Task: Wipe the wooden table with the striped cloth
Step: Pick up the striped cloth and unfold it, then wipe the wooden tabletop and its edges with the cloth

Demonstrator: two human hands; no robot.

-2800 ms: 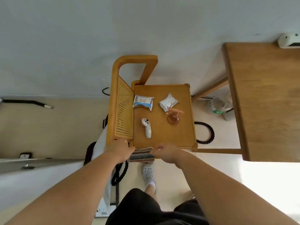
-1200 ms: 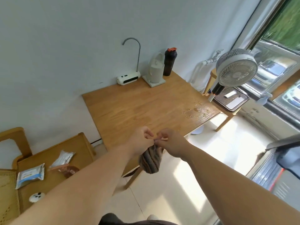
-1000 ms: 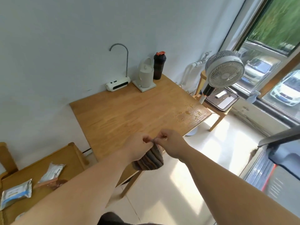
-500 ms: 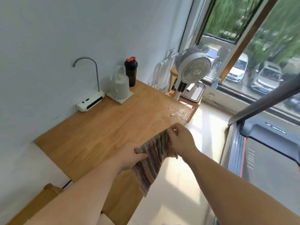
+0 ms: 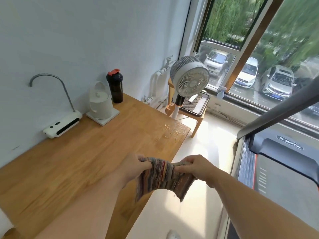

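The striped cloth (image 5: 164,178) hangs spread between both hands, above the near right edge of the wooden table (image 5: 72,152). My left hand (image 5: 136,165) pinches its upper left corner and my right hand (image 5: 195,165) pinches its upper right corner. The cloth's lower part droops past the table edge toward the floor. A wet, shiny patch of spilled drops (image 5: 170,132) lies on the table's far right corner, beyond the cloth.
Along the wall stand a white water dispenser with a curved spout (image 5: 63,125), a white kettle on its base (image 5: 101,104) and a black shaker bottle (image 5: 115,87). A white fan (image 5: 189,81) stands by a stool beyond the table. A treadmill (image 5: 279,169) is at the right.
The view has swung from the small cart to the wooden table. The bunched cloth has been unfolded, and my hands have moved apart, stretching it wide.
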